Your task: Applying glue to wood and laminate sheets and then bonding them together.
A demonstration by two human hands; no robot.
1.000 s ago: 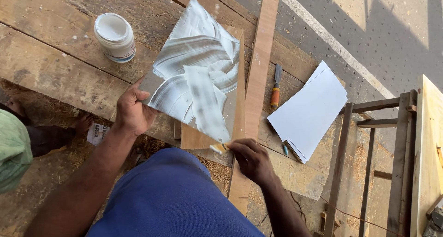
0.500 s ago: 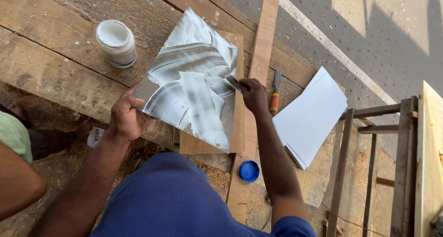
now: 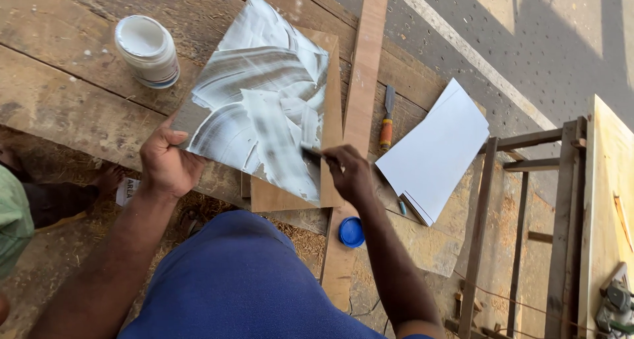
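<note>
Two hands at glue-smeared sheet (image 3: 261,108), left hand (image 3: 166,164) pinning corner, right hand (image 3: 349,174) spreading.

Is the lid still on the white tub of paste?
No, the white tub stands open on the bench, and a blue lid lies apart from it below.

single head-worn view, aimed steeply down over wearer's blue-clad lap at plank workbench (image 3: 59,108); both forearms framed at close range, pavement caught along top right, metal frame (image 3: 528,180) at right edge.

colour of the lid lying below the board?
Blue: the round lid lies on the bench just below the right hand. Head view, the only one.
</note>
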